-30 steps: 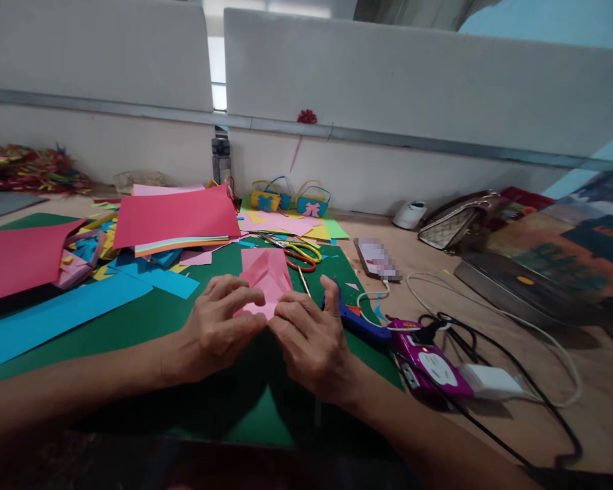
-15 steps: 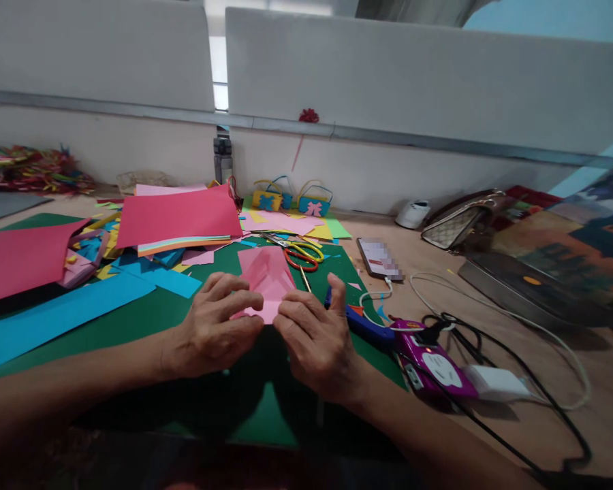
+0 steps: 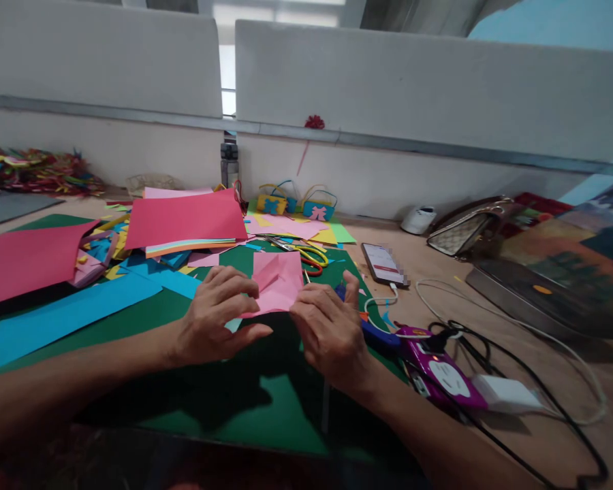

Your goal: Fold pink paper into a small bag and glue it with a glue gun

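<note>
A small creased sheet of pink paper [image 3: 277,282] is held up above the green mat [image 3: 245,415]. My right hand [image 3: 332,330] pinches its lower right corner between thumb and fingers. At the paper's left edge is my left hand [image 3: 219,316], its thumb and fingers spread apart; whether a fingertip touches the paper is hard to see. Just behind the paper lie scissors [image 3: 314,256] with yellow and red handles, partly covered by it. A blue-handled tool [image 3: 381,337], partly hidden by my right hand, rests to the right.
Red sheets [image 3: 189,221] top a paper stack, with blue strips [image 3: 76,316] nearby. Small paper bags [image 3: 319,209] stand at the back. A phone [image 3: 383,264], purple power strip [image 3: 442,371], black cable [image 3: 536,395] and handbag [image 3: 464,231] occupy the right side.
My left thumb and fingers have opened away from the pink paper's lower edge. The paper appears flatter and turned more toward me, still in my right hand. The view has shifted slightly.
</note>
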### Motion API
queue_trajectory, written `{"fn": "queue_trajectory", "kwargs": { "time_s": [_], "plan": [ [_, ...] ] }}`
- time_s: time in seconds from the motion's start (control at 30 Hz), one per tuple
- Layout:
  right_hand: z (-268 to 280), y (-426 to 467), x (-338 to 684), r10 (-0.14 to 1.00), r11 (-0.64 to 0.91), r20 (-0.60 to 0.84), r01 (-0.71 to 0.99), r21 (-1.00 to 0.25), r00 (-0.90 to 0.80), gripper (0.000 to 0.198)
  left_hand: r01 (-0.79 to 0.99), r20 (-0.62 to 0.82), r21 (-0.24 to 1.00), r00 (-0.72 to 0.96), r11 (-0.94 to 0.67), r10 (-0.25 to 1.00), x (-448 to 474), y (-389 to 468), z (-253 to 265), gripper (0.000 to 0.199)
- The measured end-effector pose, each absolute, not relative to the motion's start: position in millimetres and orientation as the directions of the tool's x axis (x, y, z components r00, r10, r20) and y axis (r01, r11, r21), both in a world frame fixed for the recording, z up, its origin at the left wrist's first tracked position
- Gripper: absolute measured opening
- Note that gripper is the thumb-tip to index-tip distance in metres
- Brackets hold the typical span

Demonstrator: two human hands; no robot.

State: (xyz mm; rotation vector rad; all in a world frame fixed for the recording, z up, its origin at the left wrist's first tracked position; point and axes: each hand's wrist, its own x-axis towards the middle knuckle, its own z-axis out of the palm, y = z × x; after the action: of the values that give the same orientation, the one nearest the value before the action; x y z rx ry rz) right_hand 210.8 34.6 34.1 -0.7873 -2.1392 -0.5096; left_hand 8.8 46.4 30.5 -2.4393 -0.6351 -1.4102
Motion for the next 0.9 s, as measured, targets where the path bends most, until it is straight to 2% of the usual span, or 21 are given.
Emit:
{"fn": "queue_trajectory", "kwargs": {
  "time_s": [0.17, 0.3, 0.43, 0.53, 0.63, 0.73, 0.83, 0.9],
  "plan": [
    [33.4, 33.9, 208.9, 0.383, 0.746, 0.796, 0.665, 0.033, -0.469, 0.014, 0.552, 0.875, -0.044, 0.424, -0.833, 0.235, 7.5, 48.8, 23.9, 0.014],
    [30.4, 31.4, 207.4, 0.394, 0.776, 0.784, 0.63, -0.003, -0.481, 0.014, 0.471, 0.841, -0.054, 0.498, -0.881, 0.214, 8.5, 50.3, 21.1, 0.007],
    [25.1, 29.5, 203.3, 0.381, 0.795, 0.786, 0.607, -0.009, -0.487, 0.016, 0.434, 0.808, -0.046, 0.546, -0.9, 0.222, 10.3, 49.5, 18.2, 0.012],
    [27.0, 30.0, 202.5, 0.382, 0.789, 0.777, 0.614, 0.008, -0.5, 0.018, 0.424, 0.804, -0.042, 0.552, -0.905, 0.222, 10.0, 49.6, 18.3, 0.013],
    [37.1, 29.2, 211.9, 0.41, 0.739, 0.738, 0.67, 0.075, -0.536, 0.019, 0.431, 0.817, -0.041, 0.535, -0.902, 0.218, 8.1, 52.3, 21.3, 0.011],
    [47.4, 23.1, 234.1, 0.542, 0.571, 0.636, 0.796, 0.2, -0.549, 0.021, 0.451, 0.826, -0.04, 0.517, -0.892, 0.224, 6.1, 56.5, 23.6, 0.011],
    [47.5, 12.6, 260.7, 0.766, 0.338, 0.407, 0.851, 0.401, -0.497, 0.011, 0.444, 0.835, -0.042, 0.507, -0.895, 0.212, 5.7, 59.2, 22.5, 0.011],
    [41.5, 7.1, 275.1, 0.867, 0.235, 0.278, 0.831, 0.504, -0.414, 0.021, 0.438, 0.842, -0.044, 0.5, -0.898, 0.203, 6.5, 59.5, 20.8, 0.01]
  ]
}}
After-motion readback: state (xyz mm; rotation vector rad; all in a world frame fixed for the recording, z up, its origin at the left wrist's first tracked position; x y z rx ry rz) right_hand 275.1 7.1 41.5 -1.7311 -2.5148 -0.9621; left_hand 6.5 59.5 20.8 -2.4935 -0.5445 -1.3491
